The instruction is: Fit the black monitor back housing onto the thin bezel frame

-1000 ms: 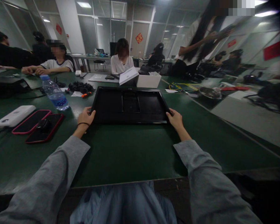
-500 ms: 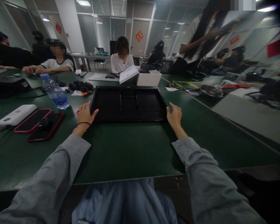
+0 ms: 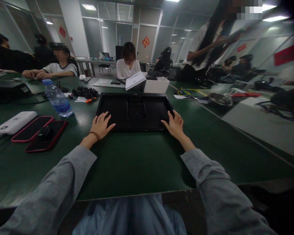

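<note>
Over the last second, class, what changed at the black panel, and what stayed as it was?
The left hand and the right hand let go of the near corners of the black panel and slid inward onto its top, now lying flat with fingers spread. The panel, the water bottle and the two phones on the green table stayed where they were.

Near corners of the black tray under the fingers; dark heap beyond, perhaps cables.

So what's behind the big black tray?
Just behind the black tray sits a white box with its lid tilted up. Its wall hides whatever is inside. The left hand and right hand lie flat on the tray's near edge.
</note>
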A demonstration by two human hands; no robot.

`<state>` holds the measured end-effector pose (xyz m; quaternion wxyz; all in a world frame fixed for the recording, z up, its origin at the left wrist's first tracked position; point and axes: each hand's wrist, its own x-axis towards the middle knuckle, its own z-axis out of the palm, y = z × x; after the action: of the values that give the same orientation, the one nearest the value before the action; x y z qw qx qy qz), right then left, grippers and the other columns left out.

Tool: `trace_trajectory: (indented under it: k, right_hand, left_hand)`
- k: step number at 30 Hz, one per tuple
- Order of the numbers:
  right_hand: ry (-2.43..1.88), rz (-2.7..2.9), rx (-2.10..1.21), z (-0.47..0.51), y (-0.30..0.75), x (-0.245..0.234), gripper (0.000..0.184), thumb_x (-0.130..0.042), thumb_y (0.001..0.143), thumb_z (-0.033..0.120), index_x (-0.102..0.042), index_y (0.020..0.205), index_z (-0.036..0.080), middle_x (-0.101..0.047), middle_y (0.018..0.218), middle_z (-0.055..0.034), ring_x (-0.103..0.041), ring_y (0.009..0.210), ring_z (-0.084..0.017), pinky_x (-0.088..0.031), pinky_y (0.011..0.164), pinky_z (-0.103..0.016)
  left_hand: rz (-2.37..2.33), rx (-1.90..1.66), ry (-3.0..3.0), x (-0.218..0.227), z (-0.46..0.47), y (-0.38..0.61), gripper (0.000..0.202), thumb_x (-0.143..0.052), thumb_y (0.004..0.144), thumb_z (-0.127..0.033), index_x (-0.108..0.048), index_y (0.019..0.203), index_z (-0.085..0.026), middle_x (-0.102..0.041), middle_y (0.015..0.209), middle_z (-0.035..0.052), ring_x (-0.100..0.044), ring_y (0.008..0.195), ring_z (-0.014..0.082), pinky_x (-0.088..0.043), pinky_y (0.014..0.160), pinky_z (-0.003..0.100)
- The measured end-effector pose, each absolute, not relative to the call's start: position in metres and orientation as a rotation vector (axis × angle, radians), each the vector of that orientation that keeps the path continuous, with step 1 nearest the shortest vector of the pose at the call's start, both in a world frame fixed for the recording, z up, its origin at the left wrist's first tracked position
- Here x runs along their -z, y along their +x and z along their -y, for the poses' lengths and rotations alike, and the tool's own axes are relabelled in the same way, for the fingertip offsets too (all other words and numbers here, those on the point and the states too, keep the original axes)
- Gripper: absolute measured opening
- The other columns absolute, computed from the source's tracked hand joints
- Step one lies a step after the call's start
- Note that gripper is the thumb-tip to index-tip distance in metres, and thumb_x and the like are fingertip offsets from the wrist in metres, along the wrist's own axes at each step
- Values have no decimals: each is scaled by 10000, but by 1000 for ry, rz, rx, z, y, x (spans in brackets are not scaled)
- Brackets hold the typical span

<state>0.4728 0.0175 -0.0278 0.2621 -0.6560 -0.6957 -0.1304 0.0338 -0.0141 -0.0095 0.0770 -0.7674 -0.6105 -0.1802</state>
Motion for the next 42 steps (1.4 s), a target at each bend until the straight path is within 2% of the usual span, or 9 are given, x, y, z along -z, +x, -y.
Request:
trace_trajectory:
  k: [5,10,15,20,27,30,35,38,42]
  right_hand:
    - [-1716,1782,325,-17,478,24,686,-440,944,586,-352,1528,235,-337,1504,-197,-342,1380,-371,-340,1070,-613]
    - [-1757,1513,358,-23,495,22,670,-435,932,539,-351,1512,213,-382,1426,-212,-375,1320,-375,-379,1003,-636]
    - [-1856,1563,249,-31,507,31,737,-398,931,537,-269,1555,167,-347,1512,-234,-355,1383,-389,-368,1051,-643]
    - [-1857,1649,82,-36,510,37,741,-356,937,516,-308,1551,104,-364,1557,-244,-359,1432,-395,-353,1106,-630]
    - [-1791,1492,-185,-46,520,40,731,-579,820,470,-483,1450,113,-544,1449,-211,-504,1358,-357,-383,1150,-551]
    - [-1688,1437,-259,-47,524,40,647,-609,798,488,-563,1349,152,-621,1353,-180,-578,1272,-328,-433,1111,-535]
    - [-1656,1318,-350,-42,522,39,602,-658,757,602,-617,1153,150,-709,1008,-145,-678,984,-297,-530,953,-542]
    - [-1579,1295,-525,-41,514,37,669,-680,762,600,-565,1268,178,-717,998,-116,-686,969,-292,-560,908,-527]
    - [-1474,1274,-674,-45,506,37,741,-698,788,512,-485,1419,187,-701,1188,-139,-678,1093,-288,-567,948,-490]
  left_hand:
    - [1897,697,-2243,-1,20,29,553,-402,993,-463,-491,1480,-218,-371,1620,122,-358,1470,283,-254,1210,520]
    - [2114,810,-1892,-6,19,19,578,-400,983,-432,-444,1515,-212,-349,1627,142,-297,1496,314,-239,1194,586]
    - [2410,774,-1909,1,10,13,686,-404,955,-443,-334,1574,-157,-378,1594,205,-360,1457,354,-318,1148,609]
    - [2512,750,-1928,4,4,11,722,-398,937,-409,-277,1597,-142,-428,1550,231,-412,1425,377,-330,1141,609]
    - [2531,668,-1924,8,1,8,755,-376,938,-462,-288,1578,-70,-419,1552,260,-399,1436,386,-321,1151,591]
    - [2518,657,-1947,8,-2,3,736,-366,942,-474,-317,1565,-84,-434,1552,249,-407,1435,386,-331,1140,601]
    - [2583,701,-1950,3,-8,-12,693,-348,957,-458,-372,1533,-74,-505,1505,238,-463,1401,385,-360,1124,600]
    - [2646,759,-1902,2,-10,-17,680,-363,955,-464,-403,1516,-81,-555,1458,238,-513,1359,385,-393,1105,588]
    - [2607,839,-1876,4,-11,-18,646,-403,939,-454,-444,1494,-125,-588,1431,216,-538,1336,382,-402,1094,614]
